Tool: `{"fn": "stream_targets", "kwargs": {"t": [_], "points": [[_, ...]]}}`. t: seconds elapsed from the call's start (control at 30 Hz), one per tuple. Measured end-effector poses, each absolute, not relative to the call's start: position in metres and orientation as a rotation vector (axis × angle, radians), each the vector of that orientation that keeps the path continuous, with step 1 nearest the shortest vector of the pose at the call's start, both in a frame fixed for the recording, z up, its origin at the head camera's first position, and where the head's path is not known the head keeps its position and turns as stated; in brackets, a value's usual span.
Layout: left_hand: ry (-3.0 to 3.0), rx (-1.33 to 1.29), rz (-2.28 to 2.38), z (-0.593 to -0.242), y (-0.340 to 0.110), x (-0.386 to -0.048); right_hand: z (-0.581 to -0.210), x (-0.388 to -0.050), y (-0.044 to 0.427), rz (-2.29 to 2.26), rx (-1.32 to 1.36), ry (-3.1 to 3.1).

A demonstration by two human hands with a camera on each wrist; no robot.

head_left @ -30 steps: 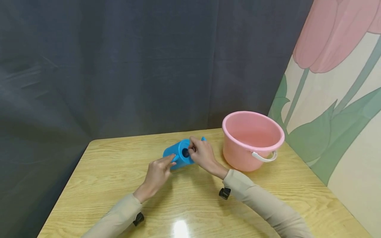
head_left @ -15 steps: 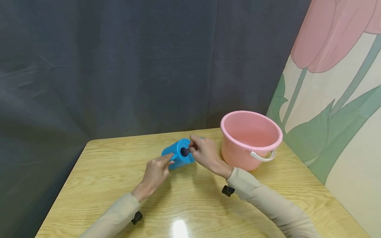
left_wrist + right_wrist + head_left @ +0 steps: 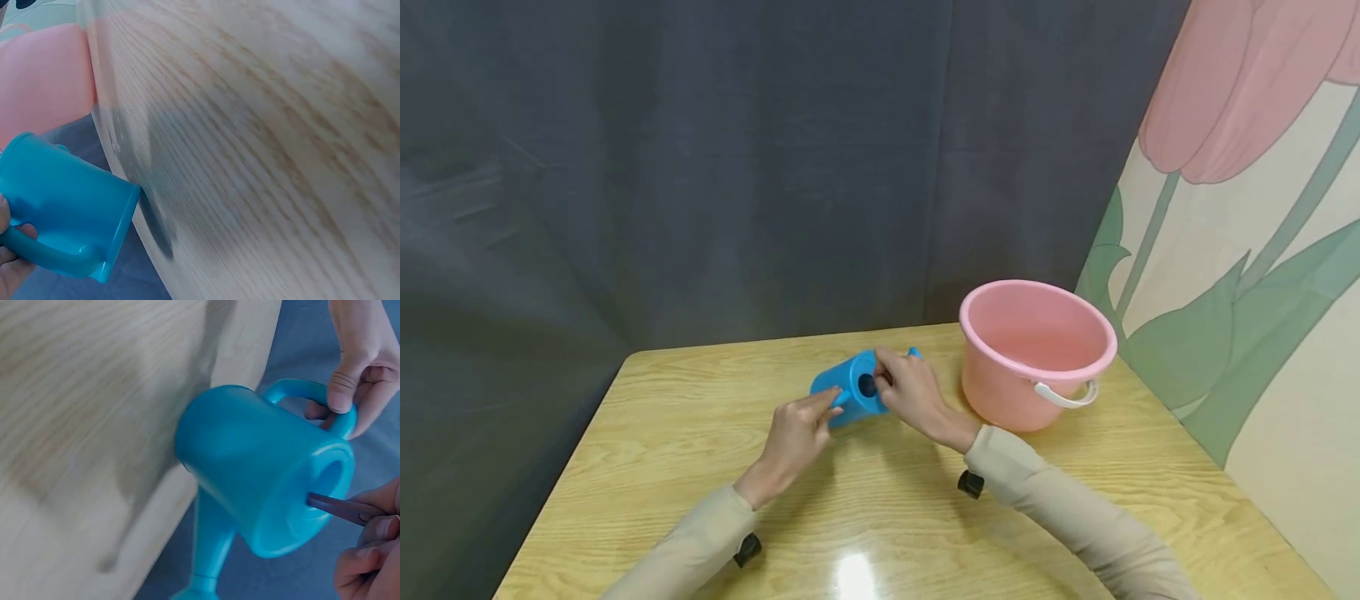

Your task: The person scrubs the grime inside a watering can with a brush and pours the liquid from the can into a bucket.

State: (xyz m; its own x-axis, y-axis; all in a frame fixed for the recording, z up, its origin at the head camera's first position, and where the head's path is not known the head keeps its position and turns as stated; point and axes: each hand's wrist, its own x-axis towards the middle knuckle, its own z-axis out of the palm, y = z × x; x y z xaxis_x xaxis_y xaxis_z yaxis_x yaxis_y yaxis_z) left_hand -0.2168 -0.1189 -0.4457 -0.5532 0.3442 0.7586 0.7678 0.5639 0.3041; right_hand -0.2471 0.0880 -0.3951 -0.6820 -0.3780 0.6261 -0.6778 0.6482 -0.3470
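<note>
A blue watering can [image 3: 250,456] is held tilted just above the table, its round top opening facing the person. My left hand [image 3: 793,442] grips its handle [image 3: 50,253]; the thumb lies over the handle in the right wrist view. My right hand [image 3: 913,396] pinches a slim dark purple handle [image 3: 342,508] between thumb and fingers. That handle reaches into the can's opening, and its far end is hidden inside, so I cannot tell its kind. The can's spout [image 3: 212,540] points away from the right hand.
A pink bucket [image 3: 1000,392] with a white handle [image 3: 1067,400] stands to the right of the hands on the wooden table [image 3: 700,392]. A dark curtain [image 3: 737,167] hangs behind, and a wall with painted tulips [image 3: 1270,275] borders the right side.
Half a second ago the right hand had drawn the dark handle slightly out; now it is back nearer the opening, much as one second ago. The left hand's grip is unchanged.
</note>
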Motion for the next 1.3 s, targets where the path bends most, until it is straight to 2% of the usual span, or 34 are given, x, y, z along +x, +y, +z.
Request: {"fn": "stream_targets", "kwargs": {"t": [0.33,0.83,1.3], "points": [[-2.152,-0.855,-0.86,-0.446,-0.123,-0.217,-0.376,-0.233,0.092,0.694,0.883,-2.273],[-2.212,-0.813,-0.858,-0.44,-0.12,-0.218,-0.392,-0.252,0.086,0.705,0.881,-2.321],[-2.202,-0.801,-0.851,-0.44,-0.12,-0.22,-0.374,-0.244,0.098,0.46,0.898,-2.227]]}}
